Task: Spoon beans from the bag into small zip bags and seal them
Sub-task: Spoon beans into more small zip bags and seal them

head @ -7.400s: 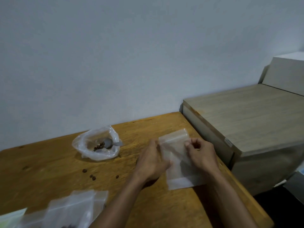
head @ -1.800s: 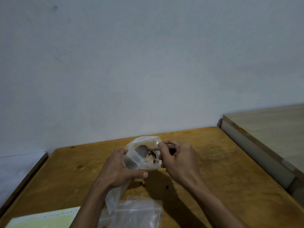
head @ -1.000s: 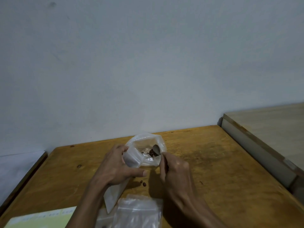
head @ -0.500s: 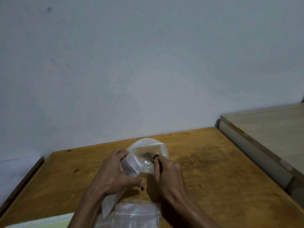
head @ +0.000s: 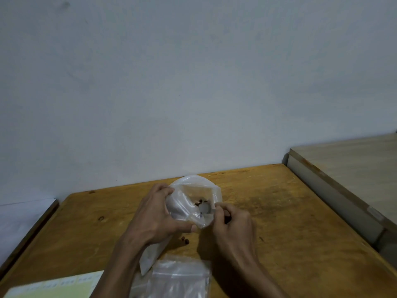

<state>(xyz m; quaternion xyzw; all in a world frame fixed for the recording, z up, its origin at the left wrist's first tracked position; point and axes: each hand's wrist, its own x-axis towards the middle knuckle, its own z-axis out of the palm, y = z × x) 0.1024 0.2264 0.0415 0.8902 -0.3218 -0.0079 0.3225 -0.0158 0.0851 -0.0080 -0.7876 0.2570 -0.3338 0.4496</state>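
The clear bean bag (head: 194,186) sits open on the wooden table (head: 279,222), with a few dark beans (head: 200,201) at its bottom. My left hand (head: 158,218) grips a small zip bag (head: 182,208), its mouth held open and tilted toward the bean bag; the rest of it hangs down below my wrist. My right hand (head: 233,222) pinches the handle of a metal spoon (head: 204,208), whose bowl rests inside the bean bag beside the beans. The spoon's handle is mostly hidden by my fingers.
Two loose beans (head: 185,239) lie on the table between my hands. A pile of small zip bags (head: 178,278) lies at the near edge, with a pale yellow sheet (head: 53,286) to its left. A grey cabinet (head: 348,175) stands flush against the table's right side.
My right hand has drawn back to the right, and the spoon's bowl has tilted flat inside the bean bag. My left hand keeps the small zip bag open in place.
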